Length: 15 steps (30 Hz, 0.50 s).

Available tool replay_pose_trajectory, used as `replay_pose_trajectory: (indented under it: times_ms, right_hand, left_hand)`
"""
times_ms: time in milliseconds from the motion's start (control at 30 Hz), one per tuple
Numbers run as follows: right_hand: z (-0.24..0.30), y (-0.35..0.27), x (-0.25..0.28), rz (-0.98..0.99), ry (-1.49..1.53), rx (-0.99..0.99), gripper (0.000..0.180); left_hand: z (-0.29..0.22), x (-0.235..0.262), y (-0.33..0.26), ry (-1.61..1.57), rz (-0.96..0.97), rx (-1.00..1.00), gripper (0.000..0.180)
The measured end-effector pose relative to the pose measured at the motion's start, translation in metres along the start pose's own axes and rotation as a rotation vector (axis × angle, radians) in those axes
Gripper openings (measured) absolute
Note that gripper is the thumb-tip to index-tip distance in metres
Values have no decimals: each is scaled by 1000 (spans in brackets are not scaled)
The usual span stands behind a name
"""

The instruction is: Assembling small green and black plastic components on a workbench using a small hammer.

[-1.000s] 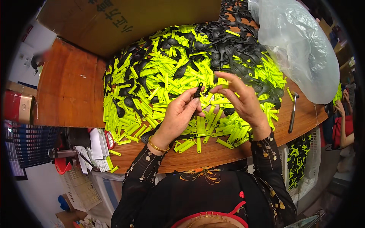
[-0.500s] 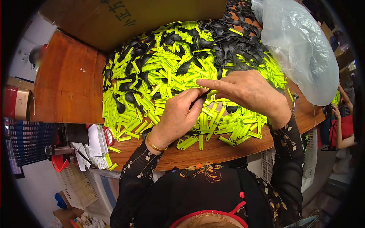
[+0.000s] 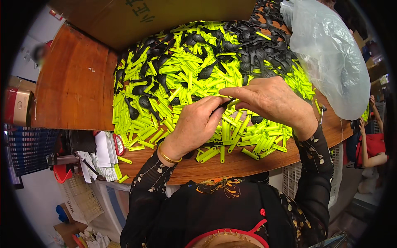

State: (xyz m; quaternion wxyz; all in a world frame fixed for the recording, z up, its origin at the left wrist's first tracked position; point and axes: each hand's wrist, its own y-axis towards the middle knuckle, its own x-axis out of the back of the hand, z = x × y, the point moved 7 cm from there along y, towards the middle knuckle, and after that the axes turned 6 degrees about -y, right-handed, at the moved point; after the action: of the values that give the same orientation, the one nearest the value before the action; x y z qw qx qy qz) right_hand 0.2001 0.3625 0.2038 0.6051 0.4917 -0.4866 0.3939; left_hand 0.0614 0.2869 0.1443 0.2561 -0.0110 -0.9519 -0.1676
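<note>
Over the pile, my left hand point(image 3: 192, 126) is closed on a black spoon point(image 3: 223, 106); only a narrow dark part shows past the fingertips, and the rest is hidden. My right hand point(image 3: 278, 102) meets it from the right, its index finger stretched across the black part. A bit of a lime-green handle point(image 3: 234, 102) shows between the right hand's fingers, touching or very near the black spoon. Around both hands lie many loose lime-green handles point(image 3: 144, 128) with a hole at the end. Black perforated spoons point(image 3: 207, 71) are mixed among them.
An open cardboard box point(image 3: 165, 20) stands behind the pile, its brown flap point(image 3: 74, 82) to the left. A translucent plastic bag point(image 3: 331, 58) sits at the right. Papers point(image 3: 105, 153) and a blue basket point(image 3: 31, 144) are at left. A co-worker's arm point(image 3: 364, 140) shows far right.
The view has shifted slightly, so the pile and box sit a little to the right. Both hands keep nearly the same pose; slightly more of the black part shows between them.
</note>
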Motion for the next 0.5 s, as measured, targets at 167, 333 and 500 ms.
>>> replay_pose_trajectory:
  times_ms: [167,333,500]
  right_hand:
    - [0,4,-4,-1,1,-22,49]
    - [6,11,-5,4,-49,-79,45]
    - [21,12,-23,-63,-41,-82,24]
  left_hand:
    - [3,3,-2,-42,14,-7,24]
    - [0,9,-4,-40,-40,-59,22]
    - [-4,9,-11,87,-54,-73,19]
